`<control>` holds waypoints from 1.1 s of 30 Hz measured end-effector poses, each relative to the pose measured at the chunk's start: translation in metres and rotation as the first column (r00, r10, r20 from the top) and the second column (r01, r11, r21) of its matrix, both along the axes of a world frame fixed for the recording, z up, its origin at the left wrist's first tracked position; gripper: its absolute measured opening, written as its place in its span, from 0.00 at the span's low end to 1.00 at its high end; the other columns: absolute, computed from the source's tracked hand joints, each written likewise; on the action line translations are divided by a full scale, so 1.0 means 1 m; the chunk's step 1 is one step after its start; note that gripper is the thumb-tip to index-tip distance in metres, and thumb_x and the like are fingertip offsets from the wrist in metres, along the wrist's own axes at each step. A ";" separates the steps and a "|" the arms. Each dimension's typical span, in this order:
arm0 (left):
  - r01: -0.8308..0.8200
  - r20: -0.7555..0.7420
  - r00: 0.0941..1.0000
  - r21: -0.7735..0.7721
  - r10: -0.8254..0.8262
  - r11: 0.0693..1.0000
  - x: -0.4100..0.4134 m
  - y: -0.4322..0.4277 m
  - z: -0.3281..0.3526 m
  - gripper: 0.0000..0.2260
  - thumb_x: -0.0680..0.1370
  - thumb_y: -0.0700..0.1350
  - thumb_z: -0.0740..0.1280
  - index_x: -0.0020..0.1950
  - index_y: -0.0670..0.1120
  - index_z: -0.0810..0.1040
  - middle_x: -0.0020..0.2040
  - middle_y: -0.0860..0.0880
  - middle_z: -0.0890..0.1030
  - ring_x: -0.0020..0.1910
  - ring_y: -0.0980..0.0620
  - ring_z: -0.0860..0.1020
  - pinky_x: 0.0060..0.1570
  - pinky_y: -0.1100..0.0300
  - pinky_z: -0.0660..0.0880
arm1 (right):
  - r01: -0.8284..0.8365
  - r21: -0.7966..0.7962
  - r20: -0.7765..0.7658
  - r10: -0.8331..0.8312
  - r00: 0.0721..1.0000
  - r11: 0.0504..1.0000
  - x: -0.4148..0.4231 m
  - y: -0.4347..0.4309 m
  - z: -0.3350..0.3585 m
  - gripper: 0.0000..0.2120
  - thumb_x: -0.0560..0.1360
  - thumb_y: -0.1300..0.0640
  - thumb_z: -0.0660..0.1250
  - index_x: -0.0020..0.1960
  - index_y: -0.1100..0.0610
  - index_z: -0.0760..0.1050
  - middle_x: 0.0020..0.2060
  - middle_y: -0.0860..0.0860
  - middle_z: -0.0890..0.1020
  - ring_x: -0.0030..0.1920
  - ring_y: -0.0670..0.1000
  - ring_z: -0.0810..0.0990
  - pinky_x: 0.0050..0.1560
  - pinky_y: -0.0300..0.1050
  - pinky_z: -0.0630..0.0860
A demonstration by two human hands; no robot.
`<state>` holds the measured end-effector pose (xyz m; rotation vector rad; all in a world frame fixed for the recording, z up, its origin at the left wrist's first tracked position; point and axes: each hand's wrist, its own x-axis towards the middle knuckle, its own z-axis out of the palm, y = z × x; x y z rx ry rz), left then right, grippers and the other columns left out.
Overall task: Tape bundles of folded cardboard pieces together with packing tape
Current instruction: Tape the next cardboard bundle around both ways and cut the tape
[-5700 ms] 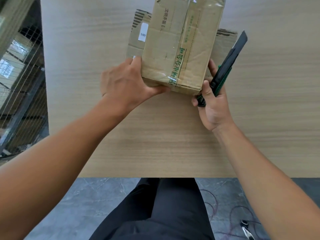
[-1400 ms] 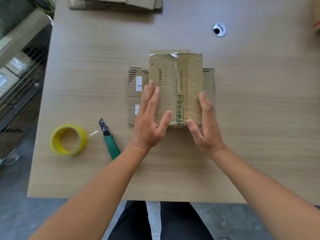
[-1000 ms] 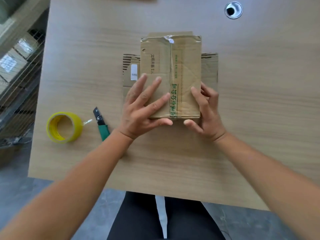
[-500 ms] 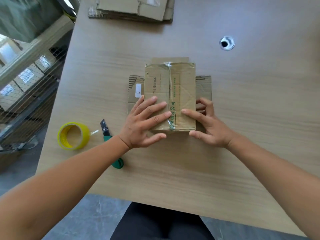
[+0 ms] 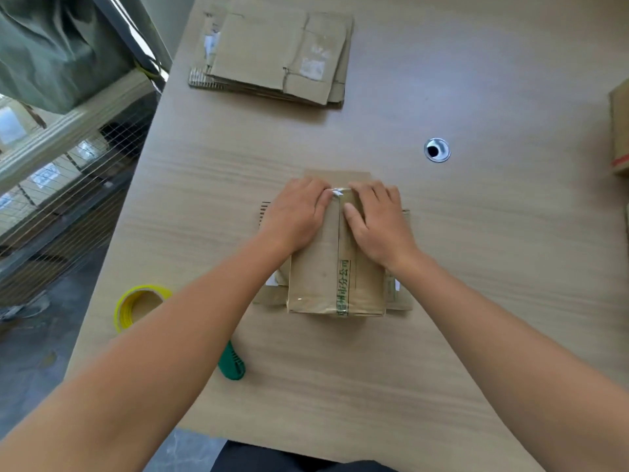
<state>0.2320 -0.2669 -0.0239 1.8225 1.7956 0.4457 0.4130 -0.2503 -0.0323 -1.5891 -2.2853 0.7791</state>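
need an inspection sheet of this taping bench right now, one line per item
surface: wooden table with a metal grommet set in it.
job's things: cardboard bundle lies flat at centre, tape strip along its middle; yellow tape roll and green-handled knife to its left, knife partly hidden by the left forearm.
clutter: stack of flattened cardboard at the far side; a box at the right edge.
grippers: left hand and right hand press the bundle's far end, either side of the tape.
cables: nothing seen.
surroundings: wire mesh and green fabric to the left; grey floor below.
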 end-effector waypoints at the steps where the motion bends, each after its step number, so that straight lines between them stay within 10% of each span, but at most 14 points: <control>1: -0.028 0.032 0.999 0.009 0.027 1.000 0.000 0.000 -0.003 0.13 0.85 0.49 0.57 0.59 0.45 0.79 0.55 0.46 0.80 0.58 0.45 0.74 0.60 0.55 0.67 | 0.039 0.015 -0.064 -0.038 0.997 0.999 0.000 0.000 -0.004 0.16 0.83 0.53 0.62 0.67 0.59 0.75 0.62 0.56 0.78 0.64 0.59 0.71 0.67 0.45 0.62; 6: -0.104 0.094 0.990 0.026 0.102 0.994 0.000 0.005 -0.010 0.14 0.84 0.53 0.60 0.55 0.48 0.82 0.49 0.50 0.81 0.51 0.51 0.76 0.54 0.57 0.70 | 0.146 -0.040 -0.234 -0.151 0.960 0.989 -0.003 0.006 -0.008 0.09 0.83 0.55 0.64 0.58 0.57 0.80 0.53 0.50 0.79 0.55 0.47 0.71 0.59 0.40 0.64; 12: -0.128 0.147 0.980 -0.031 0.132 0.991 0.004 0.014 -0.003 0.14 0.83 0.53 0.62 0.65 0.53 0.82 0.62 0.52 0.80 0.63 0.53 0.75 0.65 0.55 0.70 | 0.157 -0.188 -0.269 -0.205 0.941 0.970 -0.006 0.016 0.005 0.08 0.82 0.56 0.66 0.55 0.57 0.81 0.51 0.52 0.80 0.57 0.53 0.75 0.62 0.48 0.70; 16: -0.090 0.146 0.986 0.039 0.084 0.995 0.004 0.004 -0.012 0.13 0.84 0.51 0.61 0.60 0.48 0.83 0.52 0.50 0.81 0.54 0.50 0.77 0.59 0.50 0.73 | 0.179 -0.141 -0.307 -0.215 0.927 0.974 -0.004 0.006 -0.003 0.07 0.82 0.55 0.66 0.55 0.56 0.81 0.54 0.50 0.75 0.59 0.52 0.75 0.65 0.46 0.70; 19: -0.148 0.167 0.974 -0.050 0.155 0.988 0.007 0.003 -0.005 0.18 0.84 0.55 0.59 0.68 0.49 0.78 0.66 0.49 0.75 0.66 0.49 0.72 0.70 0.49 0.68 | 0.290 -0.243 -0.280 -0.353 0.893 0.926 -0.005 0.001 0.003 0.14 0.82 0.50 0.64 0.66 0.53 0.77 0.62 0.53 0.68 0.66 0.52 0.72 0.72 0.48 0.67; 22: -0.423 0.228 0.841 -0.290 0.491 0.858 0.001 -0.005 0.005 0.27 0.83 0.63 0.53 0.79 0.52 0.65 0.78 0.46 0.64 0.77 0.47 0.61 0.77 0.50 0.57 | 0.496 -0.408 -0.073 -0.569 0.819 0.766 0.007 -0.005 0.016 0.25 0.82 0.39 0.54 0.76 0.48 0.65 0.69 0.55 0.67 0.69 0.56 0.70 0.72 0.52 0.66; 26: -0.326 0.306 0.618 -0.738 0.724 0.591 0.003 -0.037 0.030 0.34 0.79 0.72 0.46 0.63 0.51 0.80 0.64 0.49 0.81 0.60 0.49 0.79 0.55 0.49 0.77 | 0.348 -0.727 -0.115 -0.604 0.789 0.592 0.022 -0.026 0.036 0.28 0.82 0.36 0.52 0.74 0.52 0.70 0.72 0.50 0.74 0.72 0.54 0.71 0.72 0.55 0.67; 33: -0.419 0.751 0.379 -0.382 0.541 0.824 0.011 -0.049 0.093 0.23 0.80 0.65 0.56 0.61 0.49 0.77 0.58 0.50 0.83 0.55 0.54 0.81 0.51 0.57 0.78 | 0.303 -0.568 -0.555 -0.628 0.546 0.765 0.032 -0.041 0.113 0.30 0.75 0.32 0.60 0.59 0.58 0.72 0.52 0.51 0.79 0.56 0.52 0.77 0.63 0.59 0.72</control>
